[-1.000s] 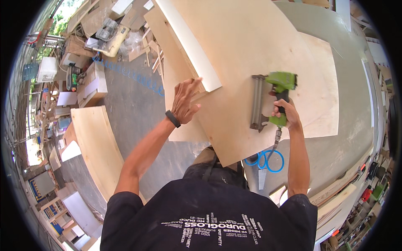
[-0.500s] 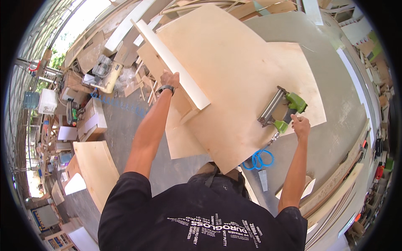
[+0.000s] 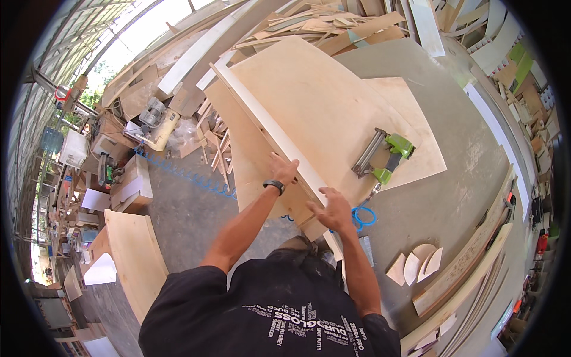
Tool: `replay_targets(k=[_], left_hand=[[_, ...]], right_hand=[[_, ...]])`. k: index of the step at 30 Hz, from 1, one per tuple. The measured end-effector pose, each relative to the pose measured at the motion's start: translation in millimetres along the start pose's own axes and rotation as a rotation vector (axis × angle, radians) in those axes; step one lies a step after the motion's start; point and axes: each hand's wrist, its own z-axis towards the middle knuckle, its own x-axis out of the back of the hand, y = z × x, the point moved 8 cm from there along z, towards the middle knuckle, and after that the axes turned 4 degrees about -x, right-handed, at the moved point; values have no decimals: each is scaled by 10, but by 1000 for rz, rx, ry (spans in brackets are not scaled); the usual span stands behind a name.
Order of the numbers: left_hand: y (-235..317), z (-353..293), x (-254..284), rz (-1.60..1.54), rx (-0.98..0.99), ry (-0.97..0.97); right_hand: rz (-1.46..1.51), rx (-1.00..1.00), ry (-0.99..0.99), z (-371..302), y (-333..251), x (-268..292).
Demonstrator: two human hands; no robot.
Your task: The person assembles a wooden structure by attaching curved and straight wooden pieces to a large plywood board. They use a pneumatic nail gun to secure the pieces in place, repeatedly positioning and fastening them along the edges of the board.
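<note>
A long wooden board [image 3: 256, 113] with a white face stands on edge across a large pale plywood sheet [image 3: 309, 77], running from far left toward me. My left hand [image 3: 284, 171], a dark band at its wrist, grips the board's upper edge along its nearer half. By the board's near end, my right hand [image 3: 334, 211] straddles the same edge, thumb and fingers on opposite sides. To the right, a green and black nail gun [image 3: 389, 160] lies on the plywood, untouched, with a blue coiled air hose [image 3: 364, 218] at its foot.
An air compressor [image 3: 159, 128] stands at left beside wood scraps. Offcuts [image 3: 333, 27] are heaped at the back. Several small curved wood pieces [image 3: 415, 263] lie on the floor at right, near long wooden strips [image 3: 470, 268]. A pale panel [image 3: 135, 256] is at near left.
My right hand has left the nail gun and moved left onto the board's near end. My left hand has slid nearer along the board. The view has shifted, and the board looks turned more upright.
</note>
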Motion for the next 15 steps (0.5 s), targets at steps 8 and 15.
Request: replay_targets(k=[8,15], left_hand=[[-43,-356,-93,-173,30,-172],[-821,1359,608,-325,108,324]], right_hand=[[-348,-67,-118,149,89,-592],[-270,-45,-121,-2,-198,-859]])
